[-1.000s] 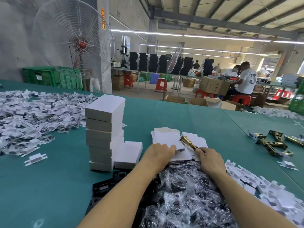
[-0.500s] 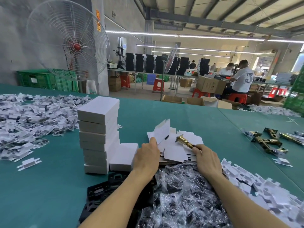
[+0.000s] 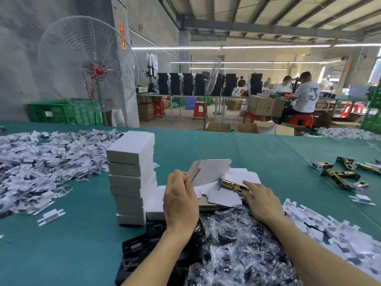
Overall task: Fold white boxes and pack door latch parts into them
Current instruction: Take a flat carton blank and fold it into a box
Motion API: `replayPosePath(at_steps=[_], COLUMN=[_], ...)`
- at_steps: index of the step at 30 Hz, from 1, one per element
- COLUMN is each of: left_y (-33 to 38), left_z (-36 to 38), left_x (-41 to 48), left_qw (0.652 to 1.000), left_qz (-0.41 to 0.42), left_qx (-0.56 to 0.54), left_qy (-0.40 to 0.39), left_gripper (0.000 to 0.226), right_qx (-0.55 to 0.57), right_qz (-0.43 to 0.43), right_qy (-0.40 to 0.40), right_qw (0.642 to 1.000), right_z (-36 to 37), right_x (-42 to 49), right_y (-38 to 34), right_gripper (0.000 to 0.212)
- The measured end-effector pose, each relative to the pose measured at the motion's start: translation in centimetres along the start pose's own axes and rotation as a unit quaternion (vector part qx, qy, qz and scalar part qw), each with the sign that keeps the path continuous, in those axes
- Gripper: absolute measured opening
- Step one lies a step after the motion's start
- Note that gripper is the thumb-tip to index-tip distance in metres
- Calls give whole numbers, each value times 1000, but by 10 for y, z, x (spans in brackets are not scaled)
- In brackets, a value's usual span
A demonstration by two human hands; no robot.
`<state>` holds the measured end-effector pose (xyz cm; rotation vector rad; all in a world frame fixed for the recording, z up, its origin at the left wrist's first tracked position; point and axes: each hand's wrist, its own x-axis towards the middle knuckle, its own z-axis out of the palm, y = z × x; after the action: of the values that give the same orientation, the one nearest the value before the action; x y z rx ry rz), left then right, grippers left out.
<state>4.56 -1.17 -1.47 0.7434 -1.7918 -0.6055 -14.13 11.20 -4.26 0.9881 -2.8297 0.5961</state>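
Note:
My left hand (image 3: pixel 180 200) pinches the edge of a flat white box blank (image 3: pixel 210 171) and holds it tilted up above the pile of flat blanks (image 3: pixel 246 175). A brass door latch (image 3: pixel 234 185) lies across the blanks, and my right hand (image 3: pixel 261 200) grips its near end with the forefinger stretched along it. A tall stack of folded white boxes (image 3: pixel 132 176) stands left of my left hand, with one more folded box (image 3: pixel 154 205) lying at its foot.
Plastic-bagged parts (image 3: pixel 237 248) and black plates (image 3: pixel 140 252) lie under my forearms. White inserts (image 3: pixel 338 234) are heaped at the right, more brass latches (image 3: pixel 340 174) at the far right, and small white bagged pieces (image 3: pixel 41 168) at the left on the green table (image 3: pixel 72 234).
My left hand has lifted one box blank off the pile and tilted it upright. My right hand stayed on the brass latch, which now lies lower across the blanks.

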Motion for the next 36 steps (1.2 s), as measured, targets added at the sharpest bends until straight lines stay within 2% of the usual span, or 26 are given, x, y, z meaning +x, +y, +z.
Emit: replayPosePath(at_steps=[3,5,9,12,14,16,18,20,22,24,25,26,27,29,31,33,35,36], left_y=[6,7,6,5,4,2,-1,-4,-10,-11,-8,-4,0,9,11,10,10,9], left_z=[-15,-23,-37,-46,-51,-55,-60,-65,-68,-76,-81,-84,-85,-84,-81,-79,-83,-84], left_x=[-7,-9,-13,-14,-15,-16,-15,-13,-14,-19,-21,-22,-23,-25,-27,-25,-21,-19], left_qw=[999,996,969,941,931,924,916,917,943,976,985,980,959,911,894,905,917,907], left_qz=[-25,-69,-191,-243,-241,-241,-257,-271,-240,-141,-67,18,86,127,93,63,5,-26], left_qx=[-23,-47,-151,-233,-273,-293,-301,-275,-184,-54,14,85,156,232,216,148,-15,-109], left_qy=[3,-4,-40,-38,-33,-46,-67,-99,-141,-158,-159,-177,-219,-317,-380,-395,-400,-406], left_gripper=[30,32,22,21,21,19,16,11,32,63,73,79,89,117,131,132,125,116], right_qx=[61,149,413,480,470,479,549,596,589,562,545,532,528,541,560,588,627,634], right_qz=[9,5,20,22,14,13,29,46,44,39,35,29,23,7,-15,-44,-93,-128], right_qy=[11,32,-4,-38,-31,-23,-31,-30,-21,-13,-8,-6,-8,-21,-49,-76,-117,-136], right_qw=[998,988,911,876,882,877,834,801,807,826,838,846,849,841,827,804,765,750], right_z=[-13,-23,-42,-48,-48,-49,-51,-55,-57,-56,-55,-55,-55,-58,-63,-69,-74,-77], right_x=[-3,-7,-24,-38,-45,-49,-53,-60,-68,-77,-82,-86,-90,-97,-103,-109,-114,-117], right_y=[-9,-21,-44,-53,-56,-58,-60,-59,-55,-54,-55,-57,-61,-71,-83,-94,-101,-105], right_gripper=[46,43,40,39,40,24,10,8,9,8,7,7,8,10,11,14,25,30])
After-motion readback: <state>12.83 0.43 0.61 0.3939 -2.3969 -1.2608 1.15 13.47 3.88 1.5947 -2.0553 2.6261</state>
